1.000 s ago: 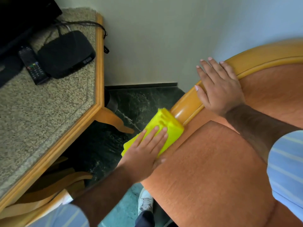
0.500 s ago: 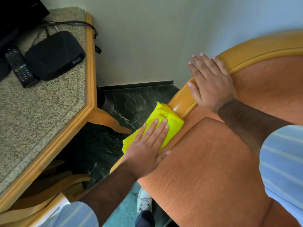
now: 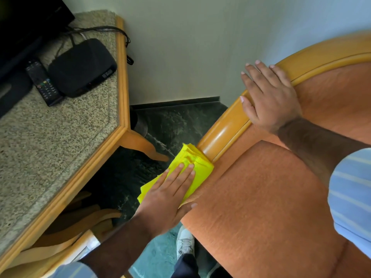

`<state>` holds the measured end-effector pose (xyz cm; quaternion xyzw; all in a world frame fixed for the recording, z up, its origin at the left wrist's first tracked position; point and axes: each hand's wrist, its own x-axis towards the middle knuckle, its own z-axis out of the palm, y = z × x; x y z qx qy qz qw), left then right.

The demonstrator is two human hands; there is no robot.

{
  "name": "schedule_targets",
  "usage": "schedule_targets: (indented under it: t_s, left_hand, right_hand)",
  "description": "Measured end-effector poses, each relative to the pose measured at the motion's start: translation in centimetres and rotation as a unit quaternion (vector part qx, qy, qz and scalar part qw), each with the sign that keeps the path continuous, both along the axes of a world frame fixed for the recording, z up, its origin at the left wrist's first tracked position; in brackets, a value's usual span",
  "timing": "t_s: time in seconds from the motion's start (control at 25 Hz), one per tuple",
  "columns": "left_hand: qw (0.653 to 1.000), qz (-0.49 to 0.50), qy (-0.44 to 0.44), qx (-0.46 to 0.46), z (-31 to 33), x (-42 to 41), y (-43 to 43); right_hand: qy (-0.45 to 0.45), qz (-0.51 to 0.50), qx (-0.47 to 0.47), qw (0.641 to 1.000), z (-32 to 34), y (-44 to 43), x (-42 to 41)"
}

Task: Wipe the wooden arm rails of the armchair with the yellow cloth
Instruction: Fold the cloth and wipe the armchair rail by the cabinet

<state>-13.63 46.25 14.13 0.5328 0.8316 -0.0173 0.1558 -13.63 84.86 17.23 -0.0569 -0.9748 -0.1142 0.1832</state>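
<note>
The armchair has orange upholstery (image 3: 267,197) and a curved glossy wooden arm rail (image 3: 222,135) running from the lower middle up to the right. A folded yellow cloth (image 3: 198,165) lies draped over the rail's lower stretch. My left hand (image 3: 166,195) presses flat on the cloth, fingers extended, thumb on the cushion side. Higher up the rail, my right hand (image 3: 271,97) rests palm down on the wood with fingers spread, holding nothing.
A granite-topped table (image 3: 60,141) with a wooden edge stands at the left, carrying a black set-top box (image 3: 82,67), a remote (image 3: 43,83) and a TV base. Dark green marble floor (image 3: 176,121) shows between table and chair. My shoe (image 3: 184,241) is below.
My left hand has slid the cloth slightly down the rail toward me, leaving more bare wood between the two hands. My right hand stays on the rail.
</note>
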Motion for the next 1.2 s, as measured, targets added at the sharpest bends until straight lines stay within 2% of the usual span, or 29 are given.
schedule_targets:
  t_s: [0.32, 0.6, 0.72, 1.0, 1.2]
  left_hand:
    - [0.995, 0.036, 0.012, 0.087, -0.3, -0.4, 10.1]
    - [0.999, 0.010, 0.005, 0.035, 0.0, 1.0, -0.9]
    - [0.999, 0.020, 0.001, 0.035, 0.0, 1.1, -2.7]
    - [0.998, 0.041, 0.017, 0.053, -1.6, -0.1, 7.7]
    - [0.998, 0.042, 0.027, 0.034, -1.8, -0.2, 8.8]
  right_hand:
    - [-0.016, -0.003, 0.003, 1.000, 0.1, 0.0, 0.0]
    - [-0.021, -0.008, -0.004, 1.000, 0.4, 0.2, 0.0]
    - [-0.017, -0.010, -0.012, 1.000, 0.1, -0.1, 0.0]
    - [-0.007, -0.012, -0.010, 1.000, -0.2, -0.1, 0.0]
    - [-0.032, -0.022, -0.015, 0.999, 0.5, -0.7, 0.1]
